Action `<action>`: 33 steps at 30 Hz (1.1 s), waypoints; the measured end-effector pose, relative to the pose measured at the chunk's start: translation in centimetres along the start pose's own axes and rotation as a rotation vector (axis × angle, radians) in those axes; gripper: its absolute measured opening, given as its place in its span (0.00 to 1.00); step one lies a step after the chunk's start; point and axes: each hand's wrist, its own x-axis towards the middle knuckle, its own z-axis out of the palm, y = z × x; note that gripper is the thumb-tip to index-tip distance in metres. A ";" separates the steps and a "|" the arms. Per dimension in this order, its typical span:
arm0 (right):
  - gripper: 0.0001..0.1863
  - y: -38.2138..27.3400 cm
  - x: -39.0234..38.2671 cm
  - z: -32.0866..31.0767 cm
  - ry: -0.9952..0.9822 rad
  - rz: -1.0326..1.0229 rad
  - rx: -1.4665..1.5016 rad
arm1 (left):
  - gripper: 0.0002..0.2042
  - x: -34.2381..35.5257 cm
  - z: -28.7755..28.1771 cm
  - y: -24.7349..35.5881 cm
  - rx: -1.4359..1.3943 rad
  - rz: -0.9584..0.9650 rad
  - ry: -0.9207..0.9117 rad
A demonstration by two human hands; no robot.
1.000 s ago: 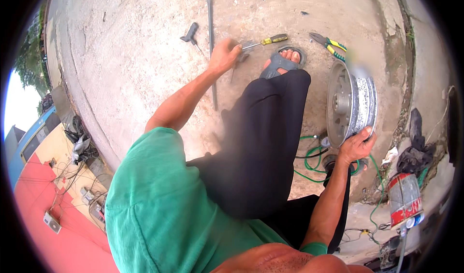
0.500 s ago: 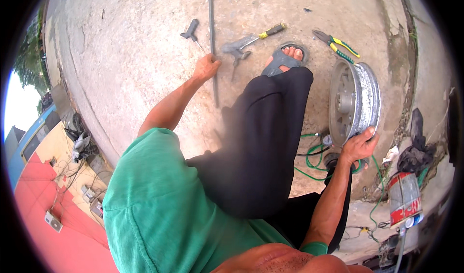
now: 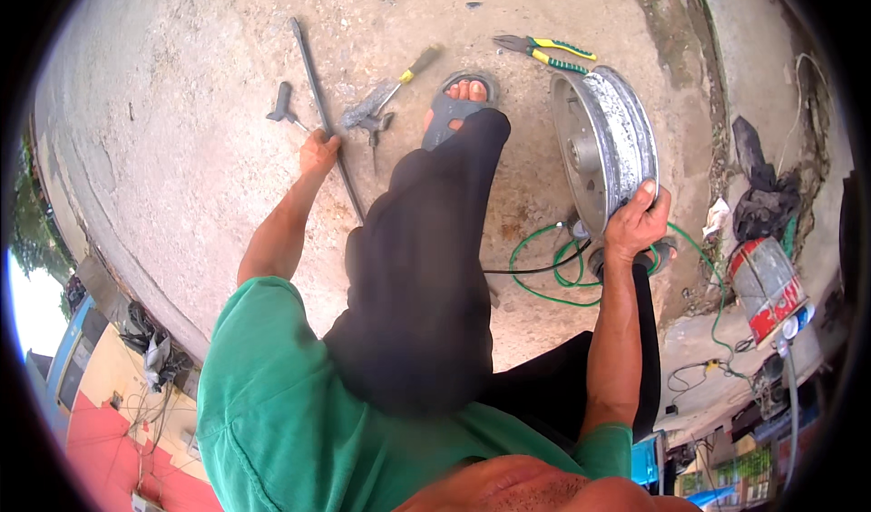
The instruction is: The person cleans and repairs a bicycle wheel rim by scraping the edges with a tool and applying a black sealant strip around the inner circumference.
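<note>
Down on the concrete, my left hand [image 3: 318, 152] has its fingers closed around a long dark metal pry bar [image 3: 313, 81]. A T-handled tool [image 3: 282, 104] with a thin shaft lies just beyond that hand. Right of the bar are a second T-handled tool [image 3: 374, 126], a greyish crumpled piece [image 3: 357, 113] and a screwdriver [image 3: 419, 64] with a yellow and black handle. My right hand [image 3: 635, 222] grips the near edge of a bare metal wheel rim [image 3: 628, 131], which stands upright on its edge. The rim's whitish, worn channel faces right.
Pliers [image 3: 553, 51] with yellow and green handles lie beyond the rim. A green hose [image 3: 526, 249] coils near my right foot. At the right are a dented red and grey can [image 3: 767, 285] and dark cloth [image 3: 767, 204]. My sandalled foot [image 3: 458, 108] is between tools and rim.
The view has shifted, so the ground and tools appear farther left. Both hands keep their hold, the left on the pry bar and the right on the wheel rim.
</note>
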 end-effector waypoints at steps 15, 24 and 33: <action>0.17 -0.3 0.3 -0.2 0.002 0.081 0.101 | 0.19 -2.9 -15.8 16.2 -1.454 0.378 -0.620; 0.16 -0.7 1.0 -0.2 0.052 0.006 0.095 | 0.17 -2.1 -19.3 27.5 -0.539 0.712 0.371; 0.15 -0.7 1.0 0.0 0.051 -0.026 0.112 | 0.16 5.1 -22.1 31.5 -0.057 1.093 0.662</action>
